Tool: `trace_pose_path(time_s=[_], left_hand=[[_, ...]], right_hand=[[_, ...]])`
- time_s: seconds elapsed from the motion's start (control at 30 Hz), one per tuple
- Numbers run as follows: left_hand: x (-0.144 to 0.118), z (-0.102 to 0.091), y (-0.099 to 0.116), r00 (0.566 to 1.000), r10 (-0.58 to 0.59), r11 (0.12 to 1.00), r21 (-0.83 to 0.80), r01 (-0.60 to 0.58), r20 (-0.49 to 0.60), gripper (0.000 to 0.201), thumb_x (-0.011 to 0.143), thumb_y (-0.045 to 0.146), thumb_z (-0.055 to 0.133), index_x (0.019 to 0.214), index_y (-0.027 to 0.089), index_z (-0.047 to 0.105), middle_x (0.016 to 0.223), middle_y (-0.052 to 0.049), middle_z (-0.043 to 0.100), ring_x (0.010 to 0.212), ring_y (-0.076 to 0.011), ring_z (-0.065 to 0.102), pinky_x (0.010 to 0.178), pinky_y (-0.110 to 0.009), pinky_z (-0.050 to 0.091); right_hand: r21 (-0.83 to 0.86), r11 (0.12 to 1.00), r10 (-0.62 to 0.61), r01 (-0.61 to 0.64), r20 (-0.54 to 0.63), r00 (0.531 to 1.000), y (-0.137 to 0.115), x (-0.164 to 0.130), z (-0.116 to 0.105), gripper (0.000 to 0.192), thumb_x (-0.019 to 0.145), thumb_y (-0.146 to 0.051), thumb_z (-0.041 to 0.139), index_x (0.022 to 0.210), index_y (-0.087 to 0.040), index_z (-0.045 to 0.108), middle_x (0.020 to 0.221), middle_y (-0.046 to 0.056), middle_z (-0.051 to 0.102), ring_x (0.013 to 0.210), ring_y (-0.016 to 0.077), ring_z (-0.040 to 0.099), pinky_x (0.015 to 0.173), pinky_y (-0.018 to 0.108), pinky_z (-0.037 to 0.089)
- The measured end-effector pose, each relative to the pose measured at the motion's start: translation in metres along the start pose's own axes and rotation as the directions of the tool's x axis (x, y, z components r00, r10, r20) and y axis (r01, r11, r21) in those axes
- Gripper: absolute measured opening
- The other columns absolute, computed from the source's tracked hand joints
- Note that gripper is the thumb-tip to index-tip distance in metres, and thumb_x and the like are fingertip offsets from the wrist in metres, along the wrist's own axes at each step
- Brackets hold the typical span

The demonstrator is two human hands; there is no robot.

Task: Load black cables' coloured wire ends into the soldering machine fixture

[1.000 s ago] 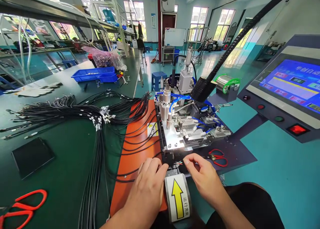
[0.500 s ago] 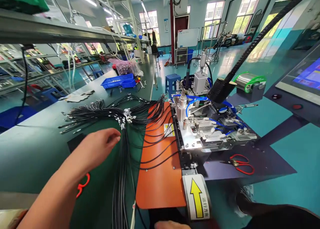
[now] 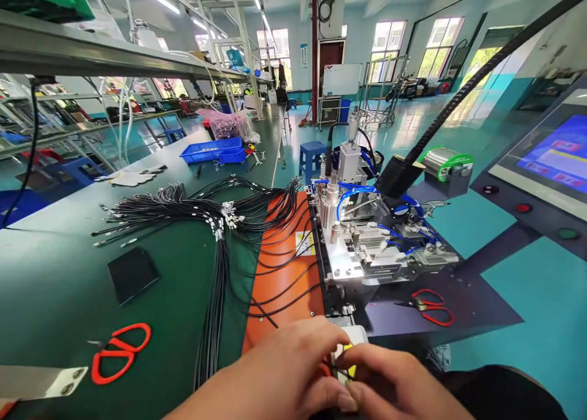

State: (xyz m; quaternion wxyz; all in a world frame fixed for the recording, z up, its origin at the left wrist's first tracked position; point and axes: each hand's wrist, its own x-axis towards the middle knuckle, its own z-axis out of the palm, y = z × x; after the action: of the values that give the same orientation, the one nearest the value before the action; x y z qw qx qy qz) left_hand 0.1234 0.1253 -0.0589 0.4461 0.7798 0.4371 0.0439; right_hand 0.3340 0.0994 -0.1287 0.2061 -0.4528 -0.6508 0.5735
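Where fingers (image 3: 383, 359) meet, cable (image 3: 343, 372) looks thin, black (partly hidden).

Black cable (image 3: 343, 372): thin, flexible; short stretch showing between fingers (image 3: 378, 356), in front of white-and-yellow plate (image 3: 358, 333); remaining length, ends hidden or unclear.

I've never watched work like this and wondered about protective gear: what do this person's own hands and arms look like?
The left hand and right hand are both bare; no gloves, rings or wristbands show, and no sleeve is in view.
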Motion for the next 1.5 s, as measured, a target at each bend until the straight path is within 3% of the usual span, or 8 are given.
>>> trace_pose_path(time_s=[0.13, 0.37, 0.47, 0.63, 0.8, 0.97, 1.2, 1.5], left_hand=[[0.021, 0.024, -0.011, 0.992, 0.045, 0.999, 0.017, -0.043, -0.121, 0.02, 0.091, 0.025, 0.058, 0.111, 0.023, 0.061, 0.107, -0.002, 0.063, 0.098, -0.0169, 0.057, 0.081, -0.024, 0.043], [0.055, 0.057, -0.034, 0.903, 0.233, 0.972, 0.057, -0.228, -0.361, 0.018, 0.098, 0.026, 0.043, 0.089, 0.019, 0.058, 0.083, -0.002, 0.059, 0.072, -0.0132, 0.053, 0.063, -0.025, 0.038], [0.058, 0.063, -0.043, 0.88, 0.204, 0.978, 0.052, -0.201, -0.428, 0.016, 0.098, 0.027, 0.045, 0.089, 0.02, 0.057, 0.083, -0.001, 0.058, 0.072, -0.0125, 0.052, 0.062, -0.024, 0.037], [0.056, 0.072, -0.052, 0.834, 0.276, 0.961, 0.142, -0.237, -0.478, 0.017, 0.1, 0.025, 0.042, 0.093, 0.02, 0.056, 0.084, -0.001, 0.057, 0.072, -0.0121, 0.051, 0.063, -0.024, 0.038], [0.057, 0.075, -0.059, 0.787, 0.36, 0.932, 0.152, -0.329, -0.501, 0.011, 0.099, 0.022, 0.047, 0.094, 0.021, 0.056, 0.081, 0.0, 0.056, 0.071, -0.0107, 0.051, 0.065, -0.023, 0.038], [0.057, 0.072, -0.057, 0.797, 0.347, 0.935, 0.112, -0.337, -0.494, 0.016, 0.101, 0.022, 0.042, 0.09, 0.02, 0.053, 0.081, 0.0, 0.057, 0.073, -0.0105, 0.051, 0.065, -0.022, 0.039], [0.057, 0.071, -0.054, 0.816, 0.291, 0.954, 0.09, -0.285, -0.5, 0.024, 0.103, 0.025, 0.037, 0.084, 0.019, 0.049, 0.077, 0.0, 0.055, 0.07, -0.011, 0.051, 0.063, -0.023, 0.039], [0.057, 0.072, -0.056, 0.818, 0.295, 0.953, 0.088, -0.291, -0.494, 0.023, 0.103, 0.026, 0.037, 0.084, 0.019, 0.048, 0.078, -0.001, 0.055, 0.07, -0.0111, 0.051, 0.062, -0.022, 0.04]], right_hand=[[0.052, 0.994, 0.1, -0.091, -0.195, 0.976, 0.005, -0.011, -0.024, 0.03, 0.094, -0.046, 0.056, 0.107, -0.021, 0.066, 0.089, 0.003, 0.068, 0.082, 0.0192, 0.064, 0.072, 0.024, 0.051], [0.339, 0.934, 0.052, 0.115, -0.447, 0.893, 0.036, 0.008, -0.001, 0.044, 0.094, -0.048, 0.061, 0.125, -0.02, 0.052, 0.102, 0.007, 0.063, 0.085, 0.02, 0.063, 0.073, 0.029, 0.054], [0.249, 0.963, 0.043, 0.1, -0.509, 0.86, 0.052, 0.006, -0.001, 0.05, 0.093, -0.046, 0.063, 0.133, -0.022, 0.047, 0.108, 0.007, 0.06, 0.075, 0.0155, 0.059, 0.072, 0.029, 0.053], [-0.035, 0.996, -0.087, 0.08, -0.54, 0.837, 0.063, -0.003, -0.006, 0.039, 0.097, -0.041, 0.058, 0.132, -0.026, 0.051, 0.11, 0.005, 0.057, 0.077, 0.0136, 0.059, 0.079, 0.028, 0.05], [-0.083, 0.992, -0.123, 0.093, -0.543, 0.831, 0.058, -0.003, -0.009, 0.036, 0.097, -0.037, 0.06, 0.13, -0.027, 0.052, 0.109, 0.003, 0.056, 0.075, 0.012, 0.058, 0.075, 0.024, 0.05], [-0.082, 0.992, -0.129, 0.1, -0.518, 0.846, 0.053, 0.0, -0.01, 0.034, 0.096, -0.033, 0.061, 0.128, -0.027, 0.055, 0.109, 0.003, 0.057, 0.075, 0.0124, 0.057, 0.073, 0.024, 0.05], [-0.195, 0.974, -0.207, 0.116, -0.557, 0.804, 0.041, 0.006, -0.008, 0.024, 0.097, -0.033, 0.06, 0.12, -0.026, 0.061, 0.103, 0.002, 0.059, 0.076, 0.0128, 0.058, 0.073, 0.024, 0.05], [-0.171, 0.975, -0.214, 0.14, -0.582, 0.785, 0.034, 0.01, -0.005, 0.017, 0.099, -0.036, 0.057, 0.109, -0.025, 0.066, 0.098, 0.002, 0.062, 0.08, 0.0144, 0.059, 0.071, 0.024, 0.048]])
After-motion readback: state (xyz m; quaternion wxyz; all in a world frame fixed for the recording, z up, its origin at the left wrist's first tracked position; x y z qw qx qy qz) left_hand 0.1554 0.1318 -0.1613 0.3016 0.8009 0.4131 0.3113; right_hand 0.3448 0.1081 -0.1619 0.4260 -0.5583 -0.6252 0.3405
